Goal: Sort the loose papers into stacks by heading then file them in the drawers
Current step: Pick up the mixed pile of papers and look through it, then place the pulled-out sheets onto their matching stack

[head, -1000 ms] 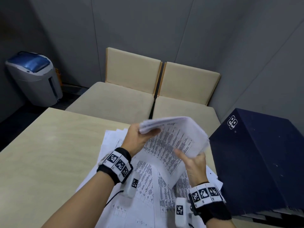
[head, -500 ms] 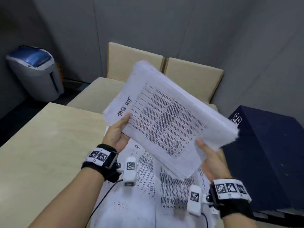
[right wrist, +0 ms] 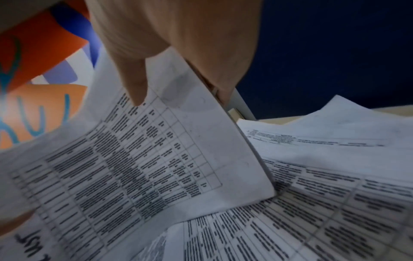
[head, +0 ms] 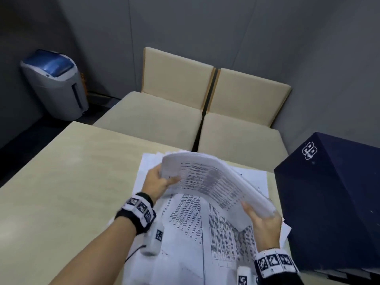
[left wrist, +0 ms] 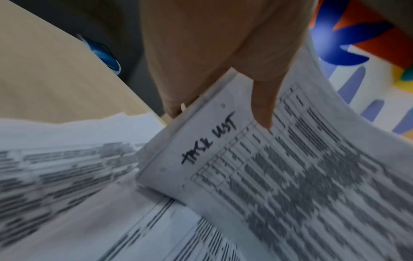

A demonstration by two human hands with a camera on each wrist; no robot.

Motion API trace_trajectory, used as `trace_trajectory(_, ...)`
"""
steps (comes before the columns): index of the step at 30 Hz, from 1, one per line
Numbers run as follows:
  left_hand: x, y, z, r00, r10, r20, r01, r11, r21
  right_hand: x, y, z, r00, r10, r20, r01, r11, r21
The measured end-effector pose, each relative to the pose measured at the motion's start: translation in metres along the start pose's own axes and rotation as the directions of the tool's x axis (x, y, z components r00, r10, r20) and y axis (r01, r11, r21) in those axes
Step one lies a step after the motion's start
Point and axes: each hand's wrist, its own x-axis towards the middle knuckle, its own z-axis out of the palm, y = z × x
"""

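A thick stack of printed sheets (head: 213, 182) with the handwritten heading "TASK LIST" (left wrist: 208, 141) hangs low over the table, bowed upward in the middle. My left hand (head: 162, 179) grips its left short edge, thumb on top (left wrist: 261, 104) and fingers underneath. My right hand (head: 261, 217) grips the opposite edge the same way, thumb (right wrist: 134, 83) on the printed table. More loose papers (head: 205, 233) with printed tables lie spread on the table below the stack (right wrist: 324, 194).
A dark blue drawer cabinet (head: 333, 200) stands at the table's right edge, close to my right hand. The pale wooden table (head: 61, 182) stretches left. Two beige seats (head: 185, 112) stand beyond it, and a grey bin with a blue lid (head: 55, 83) in the far-left corner.
The stack, raised and tilted up toward my face half a second ago, has come back down close above the loose papers. Both hands have kept their grip on its ends.
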Motion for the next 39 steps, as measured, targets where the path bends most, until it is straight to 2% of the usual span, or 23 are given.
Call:
trace_trajectory(3, -0.011, 0.004, 0.010, 0.997, 0.073, 0.013, -0.073, 0.996, 0.050, 0.009, -0.016, -0.003, 0.994, -0.108, -0.023, 0.103, 0.984, -0.144)
trace_trajectory(5, -0.008, 0.018, 0.008, 0.989, 0.144, 0.041, -0.147, 0.985, 0.095, 0.019, -0.041, -0.007, 0.975, -0.223, 0.016, 0.216, 0.922, -0.322)
trace_trajectory(7, -0.007, 0.043, 0.002, 0.979, 0.186, 0.088, -0.196, 0.973, 0.126, 0.029, -0.066, -0.010, 0.951, -0.270, 0.153, 0.309, 0.773, -0.554)
trace_trajectory(9, -0.009, 0.070, -0.005, 0.962, 0.223, 0.160, -0.249, 0.954, 0.166, 0.034, -0.082, -0.010, 0.921, -0.214, 0.326, 0.390, 0.544, -0.743)
trace_trajectory(10, -0.010, 0.083, -0.008, 0.951, 0.244, 0.192, -0.281, 0.939, 0.196, 0.035, -0.088, -0.008, 0.902, -0.201, 0.383, 0.432, 0.472, -0.769)
trace_trajectory(11, -0.014, 0.099, -0.011, 0.946, 0.253, 0.204, -0.297, 0.927, 0.227, 0.035, -0.093, -0.005, 0.876, -0.213, 0.433, 0.480, 0.466, -0.743)
trace_trajectory(13, -0.022, 0.126, -0.018, 0.951, 0.271, 0.152, -0.305, 0.907, 0.291, 0.034, -0.101, 0.003, 0.821, -0.257, 0.510, 0.554, 0.573, -0.603)
trace_trajectory(15, -0.030, 0.145, -0.030, 0.944, 0.325, 0.050, -0.322, 0.886, 0.333, 0.033, -0.100, 0.015, 0.810, -0.302, 0.503, 0.535, 0.732, -0.422)
trace_trajectory(17, -0.034, 0.142, -0.047, 0.908, 0.392, -0.148, -0.297, 0.851, 0.434, 0.029, -0.095, 0.030, 0.840, -0.243, 0.484, 0.400, 0.882, -0.250)
trace_trajectory(18, -0.039, 0.133, -0.057, 0.872, 0.404, -0.275, -0.230, 0.835, 0.499, 0.024, -0.090, 0.039, 0.855, -0.193, 0.482, 0.310, 0.934, -0.177)
trace_trajectory(19, -0.046, 0.122, -0.068, 0.836, 0.380, -0.396, -0.146, 0.849, 0.507, 0.019, -0.084, 0.049, 0.871, -0.151, 0.467, 0.230, 0.966, -0.117)
trace_trajectory(20, -0.054, 0.111, -0.077, 0.826, 0.293, -0.481, -0.037, 0.881, 0.472, 0.012, -0.079, 0.061, 0.890, -0.121, 0.439, 0.172, 0.982, -0.077)
trace_trajectory(21, -0.064, 0.100, -0.085, 0.852, 0.160, -0.498, 0.062, 0.914, 0.400, 0.004, -0.073, 0.074, 0.908, -0.087, 0.410, 0.120, 0.991, -0.057)
trace_trajectory(22, -0.074, 0.086, -0.093, 0.900, 0.005, -0.435, 0.140, 0.943, 0.301, -0.005, -0.067, 0.089, 0.916, -0.051, 0.398, 0.075, 0.996, -0.044)
trace_trajectory(23, -0.083, 0.073, -0.099, 0.943, -0.134, -0.303, 0.194, 0.965, 0.175, -0.015, -0.061, 0.105, 0.916, -0.019, 0.402, 0.041, 0.998, -0.046)
trace_trajectory(24, -0.091, 0.063, -0.105, 0.963, -0.221, -0.153, 0.231, 0.972, 0.049, -0.024, -0.055, 0.122, 0.907, 0.001, 0.422, 0.022, 0.999, -0.050)
trace_trajectory(25, -0.095, 0.051, -0.115, 0.971, -0.235, -0.052, 0.234, 0.972, -0.029, -0.033, -0.049, 0.139, 0.894, 0.028, 0.447, -0.001, 0.998, -0.060)
trace_trajectory(26, -0.096, 0.041, -0.127, 0.976, -0.218, -0.026, 0.217, 0.975, -0.050, -0.041, -0.043, 0.157, 0.880, 0.051, 0.471, -0.025, 0.998, -0.061)
trace_trajectory(30, -0.079, 0.032, -0.195, 0.982, -0.108, -0.152, 0.114, 0.993, 0.034, -0.059, -0.035, 0.226, 0.806, 0.139, 0.576, -0.094, 0.990, -0.106)
trace_trajectory(32, -0.062, 0.033, -0.240, 0.972, -0.085, -0.221, 0.113, 0.986, 0.120, -0.061, -0.028, 0.252, 0.773, 0.215, 0.597, -0.146, 0.976, -0.162)
trace_trajectory(35, -0.025, 0.033, -0.315, 0.960, -0.064, -0.271, 0.161, 0.922, 0.351, -0.056, -0.008, 0.272, 0.770, 0.333, 0.544, -0.241, 0.942, -0.235)
trace_trajectory(39, 0.031, 0.019, -0.389, 0.949, -0.161, -0.271, 0.285, 0.806, 0.519, -0.044, 0.022, 0.260, 0.792, 0.453, 0.409, -0.269, 0.861, -0.431)
